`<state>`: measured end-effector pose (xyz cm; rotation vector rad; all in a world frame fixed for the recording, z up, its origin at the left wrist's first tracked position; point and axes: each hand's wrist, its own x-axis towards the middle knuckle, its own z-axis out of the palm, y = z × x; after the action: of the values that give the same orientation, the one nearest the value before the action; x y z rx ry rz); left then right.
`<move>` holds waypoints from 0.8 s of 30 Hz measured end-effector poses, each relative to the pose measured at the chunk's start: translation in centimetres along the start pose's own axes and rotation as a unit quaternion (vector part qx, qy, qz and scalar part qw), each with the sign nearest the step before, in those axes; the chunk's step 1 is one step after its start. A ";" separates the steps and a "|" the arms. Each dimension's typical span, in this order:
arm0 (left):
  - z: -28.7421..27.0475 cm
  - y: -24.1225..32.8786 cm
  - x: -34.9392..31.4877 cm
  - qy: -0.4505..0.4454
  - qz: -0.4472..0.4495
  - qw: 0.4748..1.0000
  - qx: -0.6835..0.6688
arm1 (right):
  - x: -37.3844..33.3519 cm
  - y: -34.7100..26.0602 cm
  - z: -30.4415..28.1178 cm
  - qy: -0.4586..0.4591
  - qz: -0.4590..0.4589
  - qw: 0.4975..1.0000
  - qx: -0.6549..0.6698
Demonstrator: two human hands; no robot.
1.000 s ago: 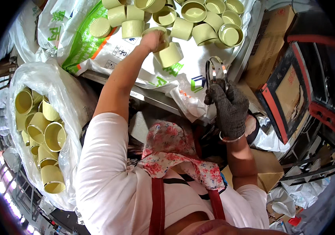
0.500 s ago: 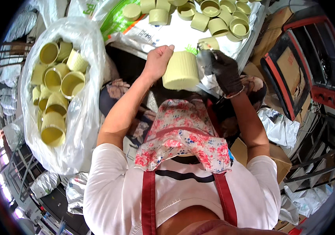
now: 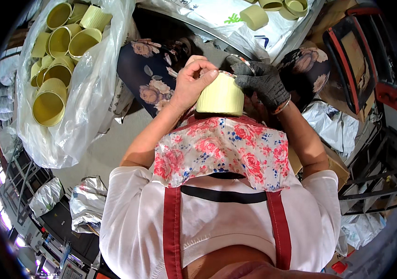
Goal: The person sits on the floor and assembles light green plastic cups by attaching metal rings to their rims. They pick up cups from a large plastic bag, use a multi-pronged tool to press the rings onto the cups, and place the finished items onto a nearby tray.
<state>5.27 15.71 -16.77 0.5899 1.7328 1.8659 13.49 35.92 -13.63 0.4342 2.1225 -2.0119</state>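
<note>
- Our left hand (image 3: 193,83) pinches the ribbed yellow cup (image 3: 220,96) near our flowery apron (image 3: 221,146).
- Our gloved right hand (image 3: 259,81) curls round a striped loop (image 3: 246,62).
- A loose grip might drop the cup.

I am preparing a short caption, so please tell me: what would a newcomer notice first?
Probably the pale yellow cup near the centre, between the bare left hand and the gloved right hand. Below it is the floral apron. At upper left, a clear plastic bag holds similar cups.
</note>
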 end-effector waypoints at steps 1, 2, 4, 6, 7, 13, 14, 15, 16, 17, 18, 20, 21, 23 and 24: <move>0.1 0.3 -0.1 0.000 0.004 1.000 -0.009 | -0.2 -0.5 -0.2 -0.011 0.006 0.999 -0.052; 0.1 0.7 -0.2 -0.001 0.009 1.000 -0.017 | -0.3 -0.5 -0.4 -0.026 -0.009 0.998 -0.061; -0.3 1.3 -0.4 -0.050 -0.076 0.989 -0.115 | -0.3 -0.5 -0.6 -0.057 -0.039 0.995 -0.077; -0.4 2.5 -0.7 -0.086 -0.175 0.962 -0.190 | -0.4 -1.4 -0.9 -0.083 -0.058 0.987 -0.125; -0.5 3.4 -0.6 -0.109 -0.172 0.961 -0.185 | -0.4 -1.9 -0.9 -0.095 -0.069 0.982 -0.149; -1.7 3.1 -1.3 -0.102 -0.094 0.990 -0.025 | -0.1 -1.9 -1.9 -0.176 -0.022 0.975 -0.135; -1.7 2.9 -1.5 -0.084 -0.086 0.992 -0.028 | -0.1 -1.9 -1.9 -0.180 -0.008 0.976 -0.120; -1.7 2.8 -1.7 -0.066 -0.079 0.994 -0.030 | -0.1 -1.8 -1.9 -0.183 0.006 0.977 -0.106; -1.8 2.6 -1.9 -0.047 -0.073 0.996 -0.031 | -0.1 -1.8 -1.9 -0.187 0.019 0.978 -0.091; -1.7 2.2 -2.1 -0.024 -0.086 0.993 -0.076 | -0.2 -1.8 -1.9 -0.205 0.057 0.975 -0.056; -1.5 1.6 -2.3 0.000 -0.098 0.988 -0.121 | -0.3 -1.7 -1.9 -0.222 0.094 0.970 -0.022; -1.5 0.9 -2.7 0.015 -0.115 0.977 -0.177 | -0.8 -1.5 -1.6 -0.222 0.132 0.966 0.031; -1.7 0.6 -3.0 0.005 -0.121 0.975 -0.189 | -1.5 -1.3 -1.2 -0.202 0.132 0.969 0.050; -1.5 1.6 -3.0 -0.010 -0.165 0.961 -0.224 | -2.4 -1.9 -0.7 -0.161 0.134 0.978 0.016; -1.2 3.1 -3.0 -0.016 -0.204 0.947 -0.248 | -2.9 -2.1 -0.6 -0.166 0.093 0.982 0.007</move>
<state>6.57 12.75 -13.67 0.0543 1.1742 1.8651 15.57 36.23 -10.66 0.2656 1.7984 -1.8477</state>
